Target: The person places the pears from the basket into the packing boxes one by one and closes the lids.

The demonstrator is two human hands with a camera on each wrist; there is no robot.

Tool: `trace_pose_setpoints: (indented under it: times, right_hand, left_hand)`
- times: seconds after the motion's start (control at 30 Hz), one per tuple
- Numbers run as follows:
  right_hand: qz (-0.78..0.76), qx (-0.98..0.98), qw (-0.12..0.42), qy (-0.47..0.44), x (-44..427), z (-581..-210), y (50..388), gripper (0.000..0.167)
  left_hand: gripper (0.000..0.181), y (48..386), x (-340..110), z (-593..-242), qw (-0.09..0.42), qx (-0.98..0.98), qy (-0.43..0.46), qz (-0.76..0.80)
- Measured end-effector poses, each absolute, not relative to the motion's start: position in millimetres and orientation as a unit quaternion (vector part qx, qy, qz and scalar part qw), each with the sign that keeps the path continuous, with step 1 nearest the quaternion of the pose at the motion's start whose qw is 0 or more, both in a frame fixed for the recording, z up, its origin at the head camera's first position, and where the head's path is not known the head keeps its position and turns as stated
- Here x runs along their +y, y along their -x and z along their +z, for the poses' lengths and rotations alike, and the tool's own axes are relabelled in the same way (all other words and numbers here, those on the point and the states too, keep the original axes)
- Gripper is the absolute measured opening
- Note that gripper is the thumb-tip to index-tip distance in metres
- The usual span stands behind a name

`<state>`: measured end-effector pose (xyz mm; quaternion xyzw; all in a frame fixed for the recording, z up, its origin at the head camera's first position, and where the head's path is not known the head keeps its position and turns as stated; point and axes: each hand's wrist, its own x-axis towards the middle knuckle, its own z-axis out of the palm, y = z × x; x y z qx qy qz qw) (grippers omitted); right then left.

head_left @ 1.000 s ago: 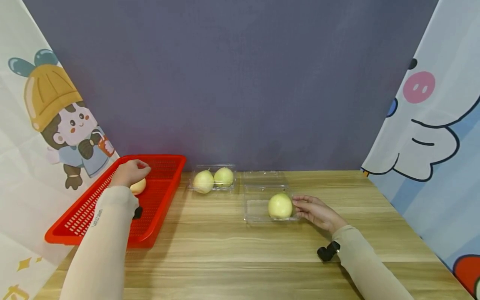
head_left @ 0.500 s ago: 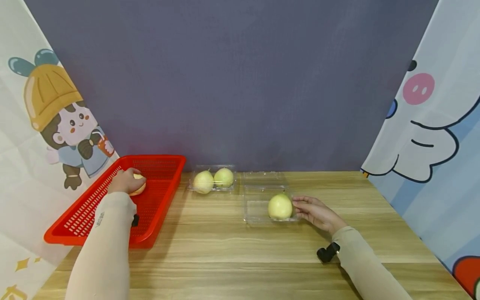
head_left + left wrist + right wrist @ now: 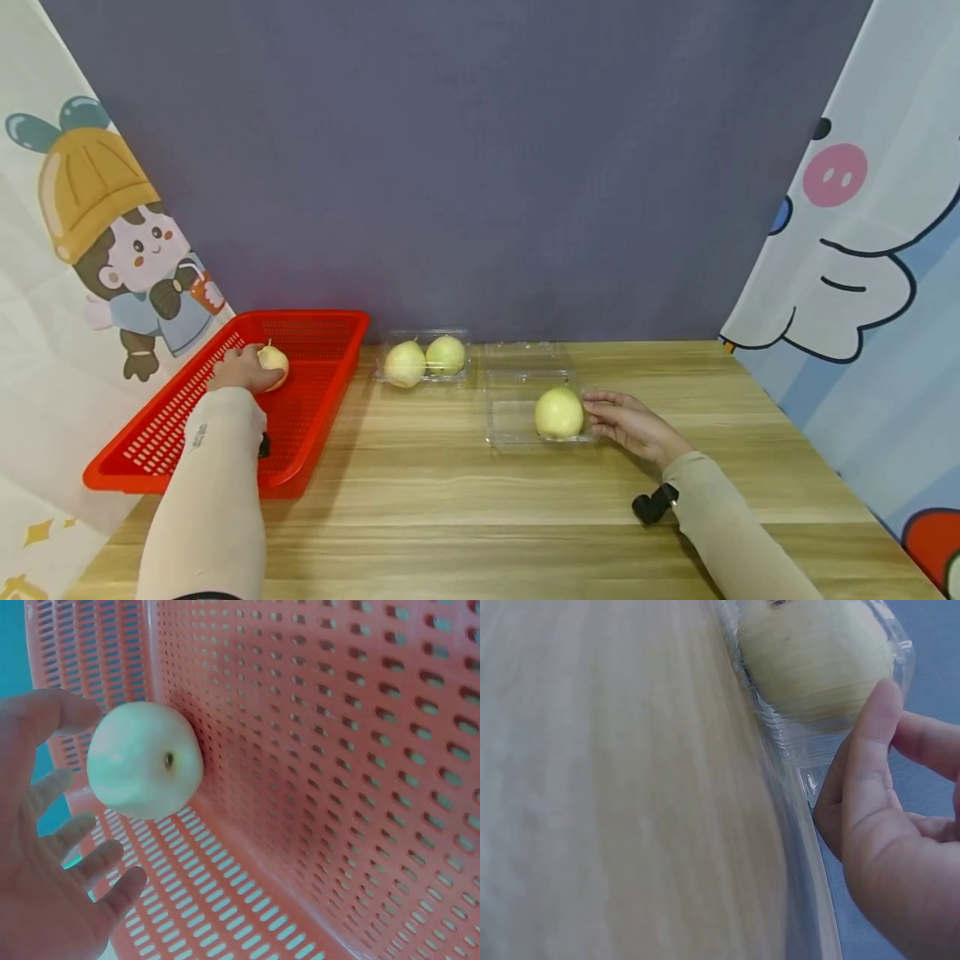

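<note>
In the red basket [image 3: 322, 417], my left hand [image 3: 242, 369] is at the left side of a pale yellow pear [image 3: 274, 365]. The left wrist view shows that hand [image 3: 60, 847] with fingers apart and loosely bent, the thumb tip close to the pear [image 3: 142, 761]; contact cannot be told. My right hand [image 3: 633, 425] is at the right side of a lidded clear plastic box [image 3: 512, 421], which stands unfolded and holds one pear [image 3: 558, 412]. From the right wrist, the fingertips of my right hand [image 3: 892, 802] lie against the box edge beside the pear [image 3: 817, 656], no firm grip visible.
Farther back, a second clear box [image 3: 459, 377] holds two pears [image 3: 405, 364], side by side between the basket and the unfolded box. A dark grey panel [image 3: 480, 167] rises behind the wooden table [image 3: 450, 517], with printed cloths [image 3: 862, 292] at both sides.
My left hand has come down into the basket and shifted left around the pear's side; the pear now sits slightly farther left with its stem up. My right hand has stayed at the box.
</note>
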<state>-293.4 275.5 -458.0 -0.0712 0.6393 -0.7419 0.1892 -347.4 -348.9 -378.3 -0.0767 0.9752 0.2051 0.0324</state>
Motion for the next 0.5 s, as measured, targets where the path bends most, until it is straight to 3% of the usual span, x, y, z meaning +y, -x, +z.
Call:
trace_pose_setpoints:
  times: [0.5]
  right_hand:
    - [-0.742,0.639,0.19,0.075,275.7,-457.7,293.6,0.05]
  left_hand:
    - [0.086,340.4,-337.3,-363.6,0.055,0.976,0.037,0.208]
